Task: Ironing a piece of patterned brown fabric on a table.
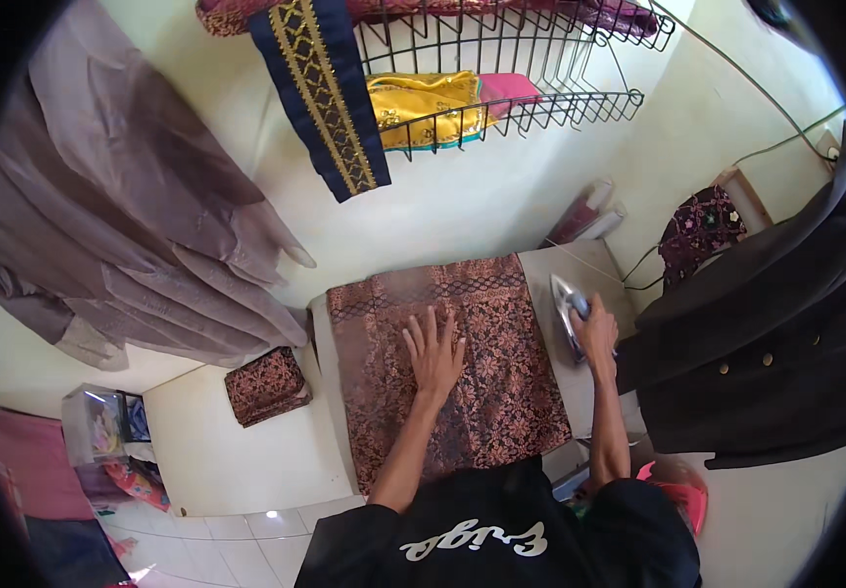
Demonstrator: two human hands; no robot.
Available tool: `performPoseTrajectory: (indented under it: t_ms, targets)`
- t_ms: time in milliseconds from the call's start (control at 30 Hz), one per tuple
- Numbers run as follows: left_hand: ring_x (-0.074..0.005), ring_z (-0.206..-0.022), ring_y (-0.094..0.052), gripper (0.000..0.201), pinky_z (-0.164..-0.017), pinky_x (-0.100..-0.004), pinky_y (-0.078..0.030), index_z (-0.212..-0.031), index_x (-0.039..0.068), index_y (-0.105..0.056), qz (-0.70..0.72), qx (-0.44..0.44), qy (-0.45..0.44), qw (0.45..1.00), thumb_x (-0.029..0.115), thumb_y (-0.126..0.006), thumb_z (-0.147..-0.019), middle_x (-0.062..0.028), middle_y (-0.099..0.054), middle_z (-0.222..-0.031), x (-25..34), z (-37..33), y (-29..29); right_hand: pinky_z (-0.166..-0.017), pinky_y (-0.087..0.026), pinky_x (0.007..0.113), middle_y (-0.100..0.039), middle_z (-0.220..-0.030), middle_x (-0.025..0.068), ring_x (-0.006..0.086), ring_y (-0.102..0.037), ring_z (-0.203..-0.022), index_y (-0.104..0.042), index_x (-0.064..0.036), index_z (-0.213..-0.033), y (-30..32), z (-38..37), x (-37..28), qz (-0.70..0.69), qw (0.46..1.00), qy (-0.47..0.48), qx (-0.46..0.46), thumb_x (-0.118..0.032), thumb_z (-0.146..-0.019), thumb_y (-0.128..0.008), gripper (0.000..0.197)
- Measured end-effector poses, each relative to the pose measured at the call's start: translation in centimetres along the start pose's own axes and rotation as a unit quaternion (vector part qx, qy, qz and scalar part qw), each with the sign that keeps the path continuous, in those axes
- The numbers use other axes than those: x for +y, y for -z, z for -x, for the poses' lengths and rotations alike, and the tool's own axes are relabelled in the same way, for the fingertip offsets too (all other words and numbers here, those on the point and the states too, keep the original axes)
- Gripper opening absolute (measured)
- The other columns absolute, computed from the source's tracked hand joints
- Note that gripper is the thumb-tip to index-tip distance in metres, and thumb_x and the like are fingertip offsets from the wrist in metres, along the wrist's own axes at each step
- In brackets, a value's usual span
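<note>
A brown and black flower-patterned cloth (491, 392) is spread over the pale padded board in front of me. My left hand (435, 358) lies flat on it, fingers spread and pointing away. To the right of the cloth, my right hand (596, 336) is wrapped round the handle of a clothes iron (568, 312). The iron is on the bare part of the board (552, 267), beside the cloth's right edge and apart from it. Its soleplate is hidden from view.
A folded stack of similar patterned cloth (268, 386) sits on a white table (237, 461) at left. Greyish-mauve garments (129, 216) hang at left, a dark buttoned jacket (756, 372) at right. Overhead, a black wire rack (511, 118) holds fabrics. The iron's cord (589, 263) runs toward the right wall.
</note>
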State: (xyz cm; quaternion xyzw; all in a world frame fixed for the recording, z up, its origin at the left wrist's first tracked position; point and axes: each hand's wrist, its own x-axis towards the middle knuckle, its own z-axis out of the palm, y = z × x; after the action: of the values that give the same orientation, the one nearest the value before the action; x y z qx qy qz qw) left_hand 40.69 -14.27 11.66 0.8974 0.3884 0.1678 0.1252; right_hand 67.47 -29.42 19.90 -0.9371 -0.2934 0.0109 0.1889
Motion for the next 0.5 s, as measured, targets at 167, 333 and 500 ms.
performPoseTrajectory:
  t_ms: [167, 333, 500]
  targets:
    - [-0.0441, -0.146, -0.015, 0.058, -0.117, -0.0609, -0.010, -0.151, 0.017, -0.037, -0.009, 0.006, -0.025, 1.000, 0.043, -0.048, -0.100, -0.0166, -0.021, -0.160, -1.3, 1.2, -1.6, -0.066, -0.053, 0.050, -0.069, -0.078, 0.0198, 0.0392, -0.068, -0.074, -0.068, -0.0151, -0.102, -1.0, -0.9, -6.9, 0.028, 0.981, 0.190, -0.019, -0.050, -0.078, -0.071, 0.043]
    - [-0.0403, -0.147, -0.016, 0.072, -0.118, -0.0587, -0.008, -0.149, -0.005, -0.027, -0.022, 0.025, 0.069, 0.997, 0.041, -0.048, -0.099, -0.0245, -0.020, -0.158, 0.2, 1.7, -2.3, -0.067, -0.055, 0.048, -0.070, -0.078, 0.0165, 0.0365, -0.069, -0.071, -0.070, -0.0198, -0.104, -4.6, -0.2, -12.1, 0.007, 0.946, 0.298, -0.127, -0.050, -0.075, -0.070, 0.042]
    - [-0.0388, -0.147, -0.017, 0.073, -0.118, -0.0574, -0.010, -0.147, -0.008, -0.029, -0.014, -0.008, 0.057, 0.998, 0.043, -0.047, -0.098, -0.0256, -0.021, -0.157, 3.3, 2.4, -2.7, -0.067, -0.056, 0.047, -0.069, -0.076, 0.0189, 0.0357, -0.069, -0.071, -0.069, -0.0192, -0.111, -7.8, -2.4, -12.9, 0.058, 0.902, 0.390, -0.176, -0.057, -0.076, -0.065, 0.051]
